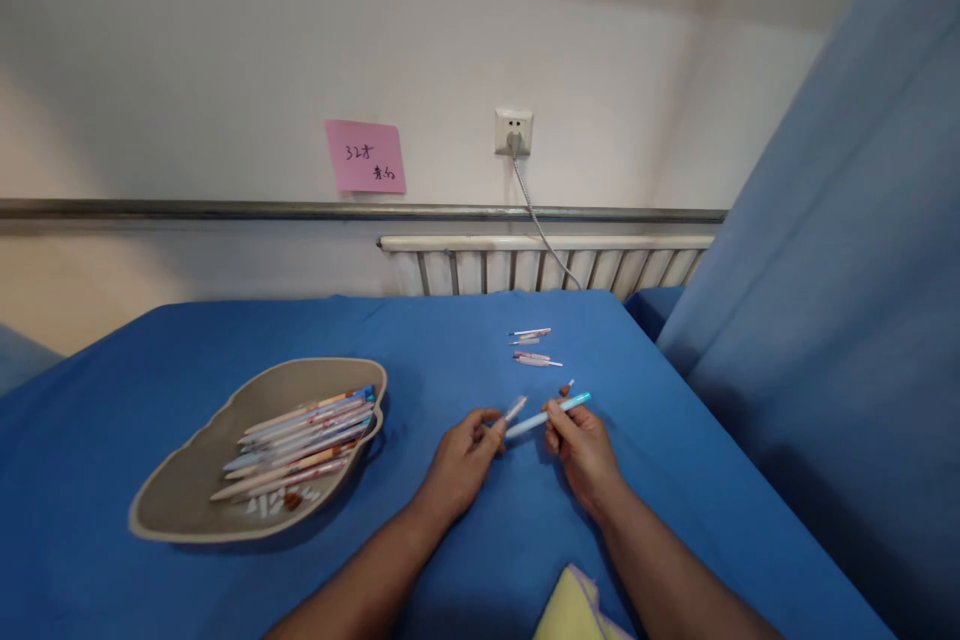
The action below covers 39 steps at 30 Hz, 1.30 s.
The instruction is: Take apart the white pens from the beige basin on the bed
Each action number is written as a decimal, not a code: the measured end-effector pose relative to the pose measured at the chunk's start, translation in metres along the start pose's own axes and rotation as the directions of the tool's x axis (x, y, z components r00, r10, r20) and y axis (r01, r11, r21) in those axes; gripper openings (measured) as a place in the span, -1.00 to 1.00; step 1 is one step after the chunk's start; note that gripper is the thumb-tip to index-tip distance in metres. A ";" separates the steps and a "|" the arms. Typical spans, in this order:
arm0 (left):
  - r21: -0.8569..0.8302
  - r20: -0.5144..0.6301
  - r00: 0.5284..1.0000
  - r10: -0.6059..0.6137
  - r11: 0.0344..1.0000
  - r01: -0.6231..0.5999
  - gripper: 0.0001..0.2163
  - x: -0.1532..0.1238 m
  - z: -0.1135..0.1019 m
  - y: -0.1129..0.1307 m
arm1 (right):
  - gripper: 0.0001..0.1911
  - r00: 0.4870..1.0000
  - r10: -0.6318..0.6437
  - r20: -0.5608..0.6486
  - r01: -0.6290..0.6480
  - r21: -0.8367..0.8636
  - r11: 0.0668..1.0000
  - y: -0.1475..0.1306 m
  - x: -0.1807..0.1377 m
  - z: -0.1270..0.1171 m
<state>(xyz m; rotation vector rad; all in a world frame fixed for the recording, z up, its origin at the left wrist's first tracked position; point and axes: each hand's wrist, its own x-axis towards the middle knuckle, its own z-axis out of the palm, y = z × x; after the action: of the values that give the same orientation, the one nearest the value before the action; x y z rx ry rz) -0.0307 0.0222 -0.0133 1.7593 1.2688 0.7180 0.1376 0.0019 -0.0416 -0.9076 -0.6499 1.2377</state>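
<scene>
Between the fingertips of my left hand [469, 455] is a short translucent pen piece [516, 408], tilted up to the right. My right hand [581, 450] pinches a light blue pen [547, 414] near its brighter turquoise end. The pen's other end reaches the fingers of my left hand; whether they grip it too I cannot tell. Just beyond my right hand lies a small reddish-brown piece with a white tip [565, 388]. Farther back, several slim pen parts [534, 358] rest on the blue cloth [442, 350].
A beige leaf-shaped tray [180, 505] on the left holds several pens and pencils [307, 435], plus small white bits and a reddish-brown piece [292, 500]. A yellow cloth [574, 610] lies at the front edge. Behind stand a rail [547, 243] and a plugged-in cord [531, 205]; a blue curtain [847, 220] hangs right.
</scene>
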 end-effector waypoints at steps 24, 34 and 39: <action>0.175 0.120 0.981 0.154 0.969 -0.174 -0.70 -0.013 0.005 0.018 | -0.70 0.986 -0.024 0.165 0.041 -0.099 0.994 0.002 -0.009 0.006; 0.054 0.062 0.991 0.117 0.991 -0.120 -0.75 -0.010 0.003 0.014 | -0.66 0.999 -0.011 0.051 0.014 -0.060 0.998 -0.004 -0.005 0.007; 0.045 0.027 0.994 0.109 0.993 -0.110 -0.77 -0.011 0.004 0.011 | -0.68 0.997 -0.040 0.068 0.047 -0.105 0.993 -0.001 -0.006 0.006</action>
<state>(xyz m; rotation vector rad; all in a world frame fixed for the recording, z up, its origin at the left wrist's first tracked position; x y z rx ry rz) -0.0257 0.0089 -0.0051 1.8821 1.1884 0.7324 0.1321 -0.0026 -0.0372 -0.9390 -0.7904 1.2069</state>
